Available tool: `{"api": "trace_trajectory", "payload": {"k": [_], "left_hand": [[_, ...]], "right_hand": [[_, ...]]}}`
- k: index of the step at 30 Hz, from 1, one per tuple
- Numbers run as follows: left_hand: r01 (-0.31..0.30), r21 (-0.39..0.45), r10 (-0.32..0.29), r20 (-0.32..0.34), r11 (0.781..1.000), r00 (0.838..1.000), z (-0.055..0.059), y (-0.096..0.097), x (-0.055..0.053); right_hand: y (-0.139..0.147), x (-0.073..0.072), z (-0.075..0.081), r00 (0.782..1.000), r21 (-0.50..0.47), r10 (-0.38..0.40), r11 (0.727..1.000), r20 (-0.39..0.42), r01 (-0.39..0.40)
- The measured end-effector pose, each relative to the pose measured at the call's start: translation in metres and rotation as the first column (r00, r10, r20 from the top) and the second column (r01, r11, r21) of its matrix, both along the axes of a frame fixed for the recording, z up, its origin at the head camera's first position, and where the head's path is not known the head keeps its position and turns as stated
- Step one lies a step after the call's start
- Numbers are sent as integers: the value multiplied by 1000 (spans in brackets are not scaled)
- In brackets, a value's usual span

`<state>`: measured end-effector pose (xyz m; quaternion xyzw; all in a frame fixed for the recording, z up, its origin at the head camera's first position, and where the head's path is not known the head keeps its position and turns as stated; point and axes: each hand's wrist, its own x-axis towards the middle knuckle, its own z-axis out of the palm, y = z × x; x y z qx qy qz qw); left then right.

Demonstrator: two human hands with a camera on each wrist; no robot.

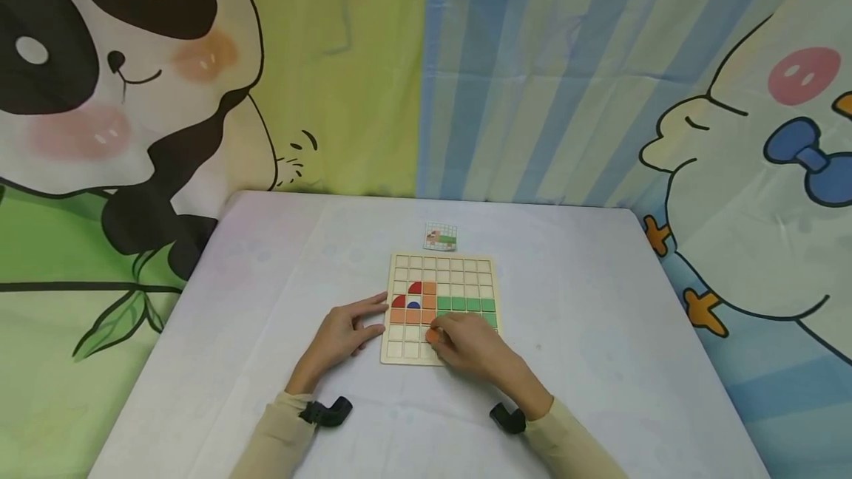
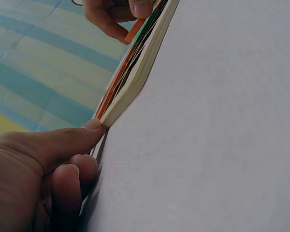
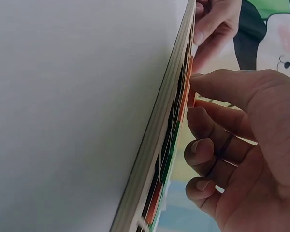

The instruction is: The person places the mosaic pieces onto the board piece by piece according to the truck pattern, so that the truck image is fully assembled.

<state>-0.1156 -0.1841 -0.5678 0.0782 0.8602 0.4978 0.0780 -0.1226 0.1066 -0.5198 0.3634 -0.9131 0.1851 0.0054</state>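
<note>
A pale wooden grid board (image 1: 396,351) lies on the table. Red quarter-round pieces (image 1: 416,287), a blue half-round piece (image 1: 413,305), orange squares (image 1: 429,289) and green squares (image 1: 466,304) fill some of its cells. Over the board's lower middle, my right hand (image 1: 474,346) pinches an orange piece (image 1: 433,335) between thumb and forefinger; the piece also shows tilted in the left wrist view (image 2: 134,31). My left hand (image 1: 338,333) rests at the board's left edge, its thumb and extended fingers touching the side. The right hand hides the board's lower right cells.
A small printed card (image 1: 441,236) with a coloured grid picture lies just beyond the board. The table (image 1: 293,257) has a white cloth. Behind it hangs a curtain (image 1: 532,80) with cartoon animals. Each wrist wears a black camera mount (image 1: 326,412).
</note>
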Motion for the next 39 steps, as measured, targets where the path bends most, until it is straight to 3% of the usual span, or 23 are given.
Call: {"api": "trace_trajectory", "payload": {"k": [4, 19, 39], "left_hand": [[3, 0, -3, -9, 1000, 1000, 0, 0, -1], [9, 8, -9, -9, 1000, 1000, 0, -1, -1], [9, 26, -9, -4, 1000, 1000, -1, 0, -1]], "right_hand": [[-10, -6, 1, 999, 1, 44, 999, -29, -44], [-30, -13, 1, 995, 2, 96, 995, -19, -96], [-33, -15, -1, 994, 12, 114, 993, 0, -114]]}}
